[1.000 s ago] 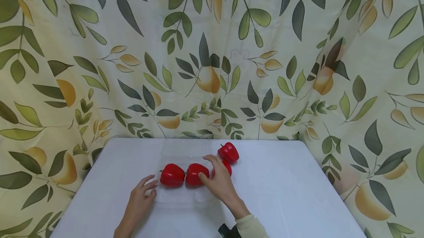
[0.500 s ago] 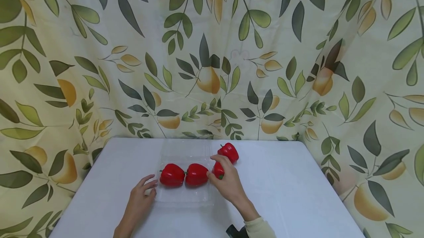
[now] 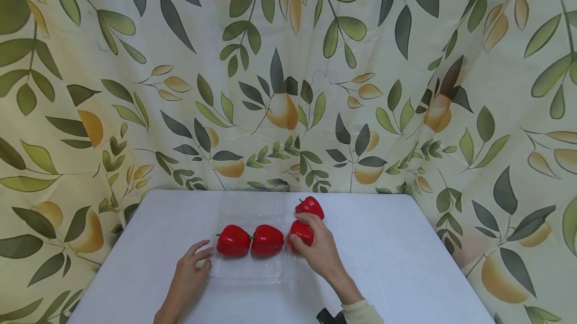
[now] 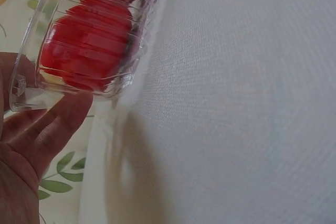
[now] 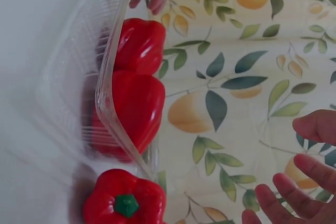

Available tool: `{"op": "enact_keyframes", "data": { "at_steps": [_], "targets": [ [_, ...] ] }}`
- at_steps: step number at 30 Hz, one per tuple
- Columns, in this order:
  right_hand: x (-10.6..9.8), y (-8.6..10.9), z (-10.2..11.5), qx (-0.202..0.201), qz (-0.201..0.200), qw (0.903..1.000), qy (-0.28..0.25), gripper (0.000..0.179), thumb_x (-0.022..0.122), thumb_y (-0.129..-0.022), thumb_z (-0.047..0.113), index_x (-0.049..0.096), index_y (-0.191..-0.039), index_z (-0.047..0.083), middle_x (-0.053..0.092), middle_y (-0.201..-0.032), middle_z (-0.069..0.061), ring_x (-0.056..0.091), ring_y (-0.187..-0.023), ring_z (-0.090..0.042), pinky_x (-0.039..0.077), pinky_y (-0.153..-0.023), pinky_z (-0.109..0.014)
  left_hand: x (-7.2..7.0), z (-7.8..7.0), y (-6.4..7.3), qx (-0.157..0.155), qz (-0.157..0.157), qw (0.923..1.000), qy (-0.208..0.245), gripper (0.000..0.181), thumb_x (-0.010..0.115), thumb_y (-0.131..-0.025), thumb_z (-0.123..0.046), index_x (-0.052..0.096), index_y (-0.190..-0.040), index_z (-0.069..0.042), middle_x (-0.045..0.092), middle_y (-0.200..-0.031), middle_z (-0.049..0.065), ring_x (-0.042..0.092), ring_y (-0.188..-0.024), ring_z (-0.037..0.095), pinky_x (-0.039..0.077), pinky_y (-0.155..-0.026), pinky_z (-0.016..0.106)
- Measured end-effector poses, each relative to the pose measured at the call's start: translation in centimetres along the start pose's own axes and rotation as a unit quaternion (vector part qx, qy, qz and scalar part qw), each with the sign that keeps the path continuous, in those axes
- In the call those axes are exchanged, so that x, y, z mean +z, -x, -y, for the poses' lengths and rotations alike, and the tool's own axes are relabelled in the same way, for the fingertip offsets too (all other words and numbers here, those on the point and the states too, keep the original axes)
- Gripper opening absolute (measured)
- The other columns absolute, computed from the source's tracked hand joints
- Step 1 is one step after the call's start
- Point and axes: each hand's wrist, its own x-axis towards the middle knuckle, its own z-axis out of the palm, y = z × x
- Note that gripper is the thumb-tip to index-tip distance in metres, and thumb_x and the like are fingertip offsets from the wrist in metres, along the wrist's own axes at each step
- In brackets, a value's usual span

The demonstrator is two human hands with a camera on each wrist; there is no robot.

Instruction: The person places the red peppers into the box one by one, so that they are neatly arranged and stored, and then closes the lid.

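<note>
Two red bell peppers (image 3: pixel 233 241) (image 3: pixel 268 240) lie side by side in a clear plastic clamshell box (image 3: pixel 248 280), its lid folded back. Just right of the box is a third bell pepper (image 3: pixel 301 233), its green stem facing my right wrist camera. A fourth bell pepper (image 3: pixel 310 206) lies behind that one. My left hand (image 3: pixel 191 270) steadies the box's left end, fingertips against the clear wall in the left wrist view. Over the third pepper hovers my right hand (image 3: pixel 322 249), thumb and fingers spread; the right wrist view shows the hand (image 5: pixel 299 182) apart from the pepper.
The box stands on a white-covered table (image 3: pixel 392 259). Behind the far table edge hangs a curtain (image 3: pixel 342 63) printed with leaves and fruit. A black device (image 3: pixel 331 317) shows at my right wrist.
My right hand has moved rightward off the second pepper in the box to above the third pepper outside it. The left hand stays at the box's left end.
</note>
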Motion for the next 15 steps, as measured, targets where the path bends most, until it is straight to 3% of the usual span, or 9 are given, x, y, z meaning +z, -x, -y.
{"op": "enact_keyframes", "data": {
  "at_steps": [9, 15],
  "targets": [
    [-1.5, 0.2, -1.1, -0.014, -0.024, 0.9993, 0.024, 0.057, 0.084, -0.073, 0.014, 0.063, -0.125, 0.016, 0.061, -0.129, -0.002, 0.059, -0.116, -0.024, 0.061, -0.086, -0.039, 0.3, 0.0, 0.3, 0.002, 0.005, 1.0000, -0.004, 0.029, 0.064, -0.086, 0.000, 0.072, -0.114, -0.002, 0.061, -0.133, 0.013, 0.070, -0.106, 0.028, 0.062, -0.076, 0.031],
    [-2.2, 0.0, -1.3, -0.013, -0.025, 0.9991, 0.032, 0.053, 0.082, -0.075, 0.014, 0.063, -0.125, 0.014, 0.062, -0.128, -0.002, 0.060, -0.115, -0.023, 0.058, -0.092, -0.039, -0.1, -0.2, 0.2, 0.005, 0.002, 1.0000, -0.002, 0.029, 0.063, -0.086, 0.000, 0.072, -0.114, -0.001, 0.060, -0.134, 0.013, 0.070, -0.106, 0.028, 0.062, -0.075, 0.030]
  ]
}}
